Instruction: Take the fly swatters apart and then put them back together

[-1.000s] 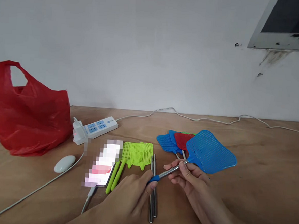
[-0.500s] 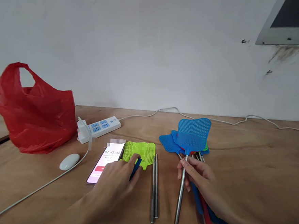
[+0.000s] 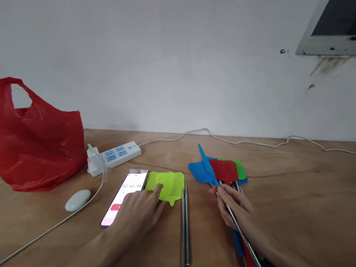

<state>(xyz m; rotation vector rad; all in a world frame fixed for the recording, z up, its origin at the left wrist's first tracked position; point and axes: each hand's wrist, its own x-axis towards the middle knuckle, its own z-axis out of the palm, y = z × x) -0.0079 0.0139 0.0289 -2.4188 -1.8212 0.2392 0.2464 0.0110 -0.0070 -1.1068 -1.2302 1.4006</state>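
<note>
My right hand [image 3: 235, 206] pinches a blue fly swatter near the top of its metal rod [image 3: 246, 243]. The swatter's blue mesh head [image 3: 207, 162] is turned nearly edge-on, and the rod slants to the lower right. Under it lies a pile of fly swatters, with a red head [image 3: 224, 170] and a green head [image 3: 241, 169] showing. My left hand [image 3: 138, 212] is curled palm-down by the phone [image 3: 127, 195], its index finger over loose yellow-green swatter heads [image 3: 171, 186]. Whatever its palm holds is hidden.
Loose metal rods [image 3: 185, 231] lie between my hands. To the left are a red plastic bag [image 3: 36, 148], a white power strip [image 3: 121, 153] and a white mouse-shaped object [image 3: 78, 200]. A white cable [image 3: 244, 143] runs along the wall.
My right hand has tilted the blue swatter from upright and face-on to slanting and edge-on, swinging its rod end right. The blue piece seen in my left hand has gone from sight.
</note>
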